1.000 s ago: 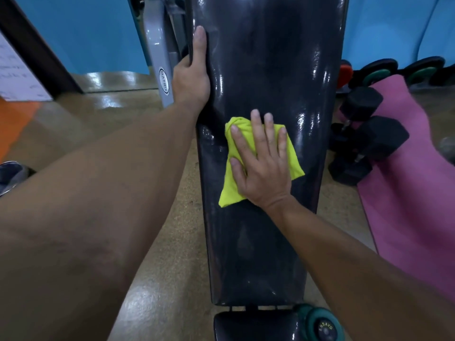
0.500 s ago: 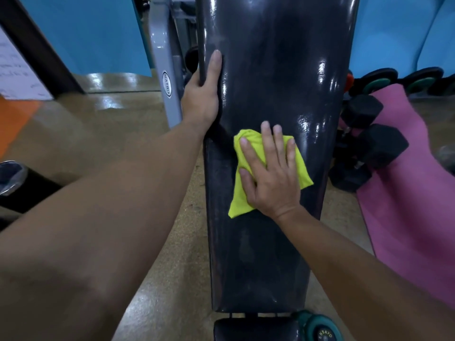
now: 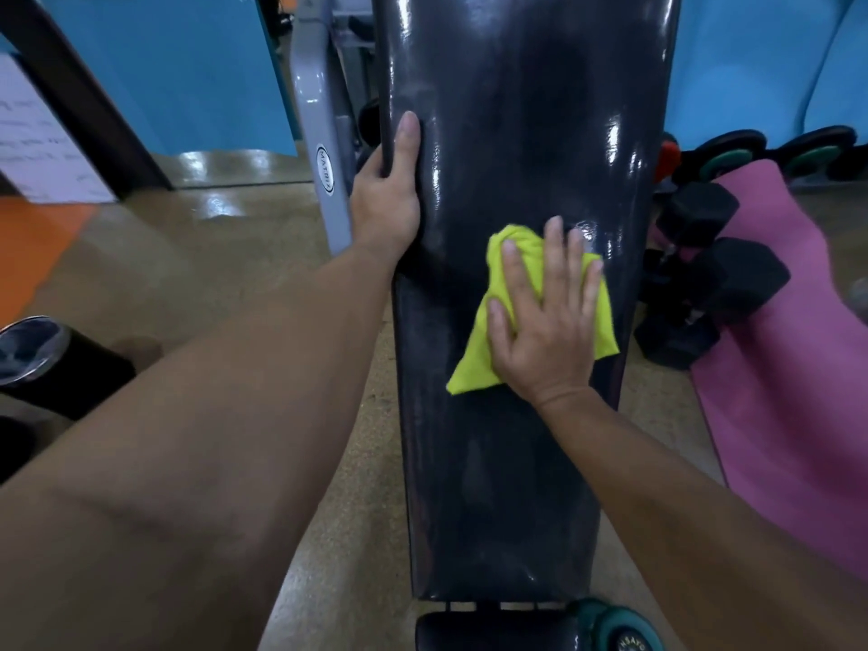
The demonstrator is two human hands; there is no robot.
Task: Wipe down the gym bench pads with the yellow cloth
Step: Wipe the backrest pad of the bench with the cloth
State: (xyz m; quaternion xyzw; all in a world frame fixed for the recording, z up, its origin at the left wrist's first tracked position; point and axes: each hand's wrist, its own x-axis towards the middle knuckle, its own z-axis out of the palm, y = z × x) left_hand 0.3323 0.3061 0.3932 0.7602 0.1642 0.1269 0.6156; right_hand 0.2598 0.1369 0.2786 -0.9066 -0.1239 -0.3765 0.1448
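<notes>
Since the earlier frames, both hands sit a little nearer and lower on the pad, the cloth having slid toward its right edge. Nearest, a small black seat pad point(image 3: 493, 631) and a teal-capped dumbbell end point(image 3: 624, 629) lie just below the long, glossy black vinyl bench pad point(image 3: 507, 486), smooth and streaked with reflections. On it, the right hand point(image 3: 545, 321) presses flat on the crumpled, soft yellow cloth point(image 3: 474, 364); its fingers point(image 3: 556, 256) are spread wide and straight, covering the cloth's middle, with yellow corners showing to the lower left and right of the palm. The left hand point(image 3: 387, 199) grips the pad's left edge, thumb laid along the top surface, the other fingers wrapped under and hidden. Beside it stands a grey metal frame post point(image 3: 324, 180). Right of the pad, black hexagonal dumbbells point(image 3: 714, 274) crowd close on a pink foam mat point(image 3: 798, 368). Speckled tan floor point(image 3: 188, 256) runs back to blue wall panels point(image 3: 188, 63).
</notes>
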